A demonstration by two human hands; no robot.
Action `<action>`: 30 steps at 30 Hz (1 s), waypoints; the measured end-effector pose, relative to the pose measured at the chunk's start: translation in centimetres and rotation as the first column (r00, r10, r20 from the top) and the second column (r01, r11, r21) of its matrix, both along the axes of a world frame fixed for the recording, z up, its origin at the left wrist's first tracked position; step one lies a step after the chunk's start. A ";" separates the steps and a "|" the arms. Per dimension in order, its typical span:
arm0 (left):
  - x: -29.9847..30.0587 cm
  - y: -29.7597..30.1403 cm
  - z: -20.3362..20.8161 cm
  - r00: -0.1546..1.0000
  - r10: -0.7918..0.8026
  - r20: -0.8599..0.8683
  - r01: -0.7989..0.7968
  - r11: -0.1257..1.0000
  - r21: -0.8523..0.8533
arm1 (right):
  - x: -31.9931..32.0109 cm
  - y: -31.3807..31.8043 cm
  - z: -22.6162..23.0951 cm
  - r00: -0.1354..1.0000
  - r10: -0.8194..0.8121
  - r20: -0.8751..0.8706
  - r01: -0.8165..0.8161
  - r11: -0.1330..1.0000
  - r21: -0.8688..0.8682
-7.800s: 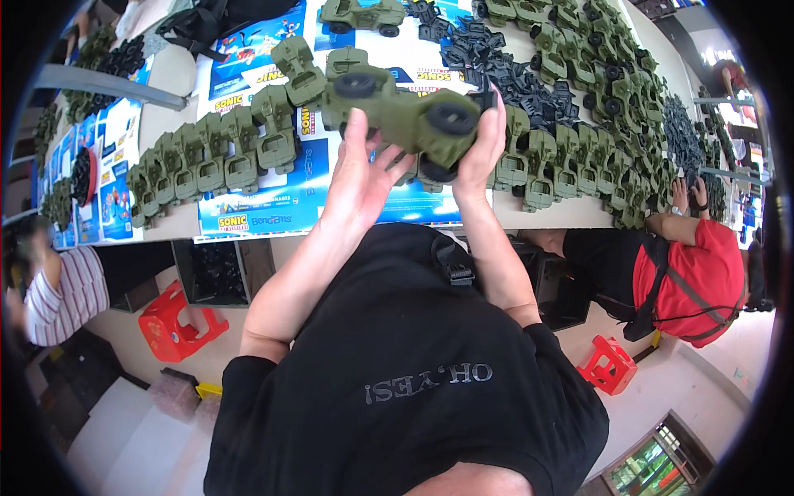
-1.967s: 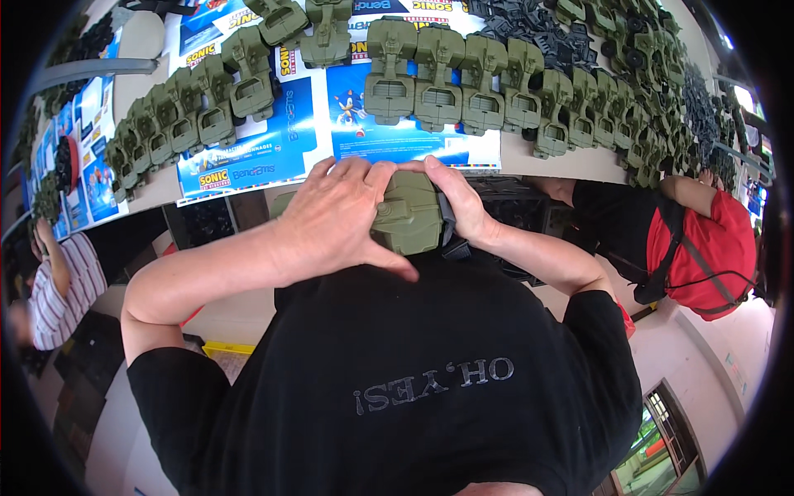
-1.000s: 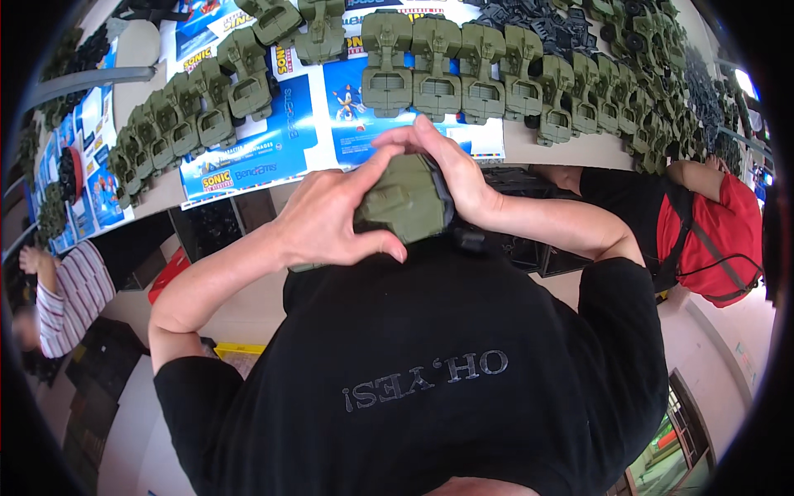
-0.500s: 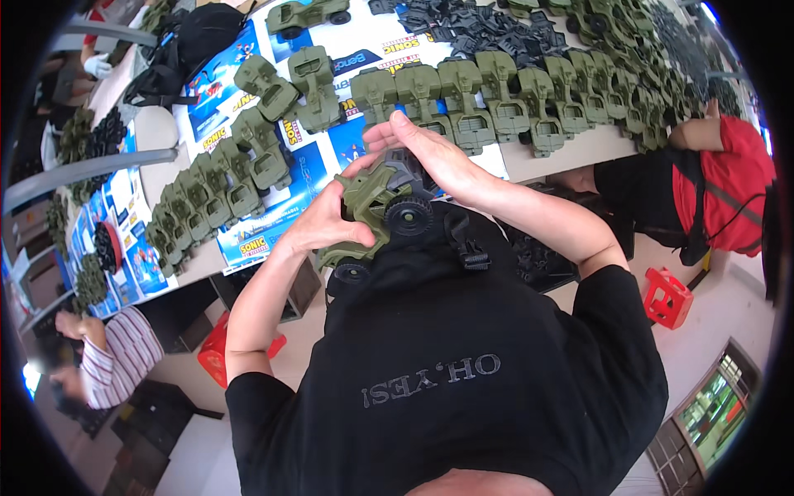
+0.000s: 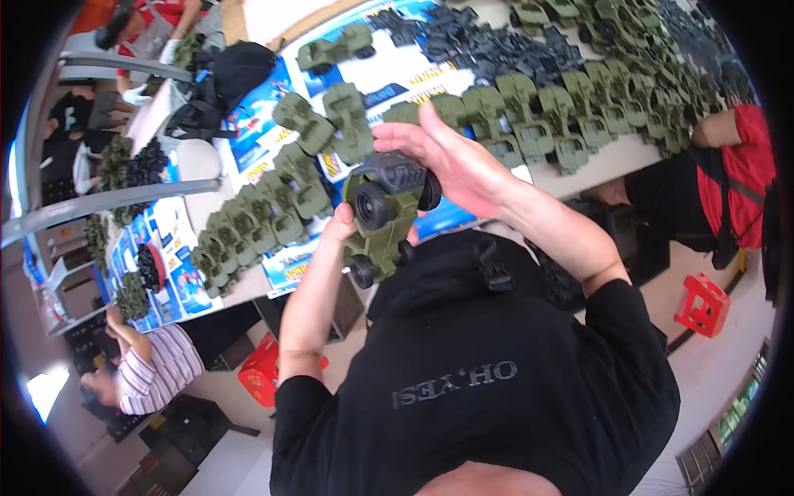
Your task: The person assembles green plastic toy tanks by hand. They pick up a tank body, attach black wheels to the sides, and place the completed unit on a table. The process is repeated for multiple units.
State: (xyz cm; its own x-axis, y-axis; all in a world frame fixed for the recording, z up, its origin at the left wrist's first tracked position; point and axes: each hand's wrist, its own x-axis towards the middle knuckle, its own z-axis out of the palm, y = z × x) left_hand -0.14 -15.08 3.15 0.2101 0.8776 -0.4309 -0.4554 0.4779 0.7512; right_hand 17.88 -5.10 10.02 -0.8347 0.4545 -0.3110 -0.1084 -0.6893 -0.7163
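Note:
A toy military truck, olive green with black wheels and a dark grey part at its upper end, is held above the table's near edge. My left hand is closed around its left side; the thumb shows, and most of the fingers are hidden behind the truck. My right hand is open, its fingers stretched out, with the palm against or close beside the truck's dark grey end. Beyond my hands, a row of olive green toy bodies stands on the table, and another row runs along the left.
Dark grey plastic parts are heaped at the far side. A black bag lies far left, near a metal rail. Co-workers are at the left and right; red stools stand on the floor.
The truck has been turned over in my hands, so its wheels and underside now face up. The right palm stays near its dark grey end. The whole view has shifted rightward.

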 end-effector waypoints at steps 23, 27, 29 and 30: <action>-0.2 1.0 -0.9 0.971 0.155 0.180 -0.133 0.983 -0.126 | -1.4 -1.3 -8.3 0.942 -0.336 -0.013 0.246 0.662 0.708; -0.4 3.6 1.4 0.866 0.500 0.025 -0.498 0.865 -0.053 | 0.6 -2.7 -2.4 0.728 -0.685 0.030 0.266 0.323 0.908; 0.2 5.3 2.2 0.864 0.503 -0.011 -0.503 0.864 0.017 | 0.6 -4.4 -1.6 0.772 -0.636 0.009 0.001 0.015 1.000; 0.8 6.1 2.3 0.854 0.518 -0.053 -0.518 0.855 0.018 | 0.4 -5.0 -1.6 0.782 -0.619 0.077 -0.109 -0.014 0.994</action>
State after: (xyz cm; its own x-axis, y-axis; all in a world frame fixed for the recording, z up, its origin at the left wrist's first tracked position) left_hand 0.62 -8.99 5.48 -0.2986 0.8545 -0.4251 -0.5952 0.1815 0.7828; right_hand 18.23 -10.06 8.39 -0.5113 0.7544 0.4115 0.4303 0.6393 -0.6373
